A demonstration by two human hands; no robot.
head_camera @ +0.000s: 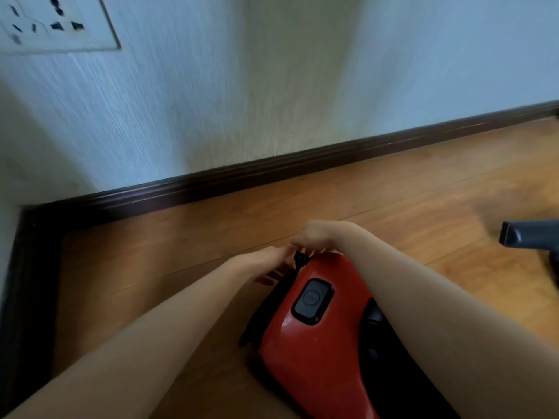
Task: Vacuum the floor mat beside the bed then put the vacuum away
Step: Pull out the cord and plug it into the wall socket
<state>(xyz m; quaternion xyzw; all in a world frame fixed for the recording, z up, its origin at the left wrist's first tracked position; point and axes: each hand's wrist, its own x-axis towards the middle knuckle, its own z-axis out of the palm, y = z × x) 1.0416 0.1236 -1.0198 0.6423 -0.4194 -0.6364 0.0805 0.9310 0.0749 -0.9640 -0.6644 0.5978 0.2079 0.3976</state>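
A red vacuum cleaner body [305, 349] with a dark grey button [313, 300] lies on the wooden floor near a wall corner. Both my hands meet at its far end, where a small black plug or cord piece [301, 259] sticks out. My right hand [317, 237] curls over that black piece from above and seems to pinch it. My left hand [266, 264] reaches in from the left, fingers stretched beside the vacuum's black edge. A grey nozzle [529, 237] lies on the floor at the far right. No floor mat is in view.
A white wall socket plate [57, 22] sits high on the left wall. A dark skirting board [272, 167] runs along the wall and down the left corner. Bare wooden floor [151, 252] stretches between the vacuum and the wall.
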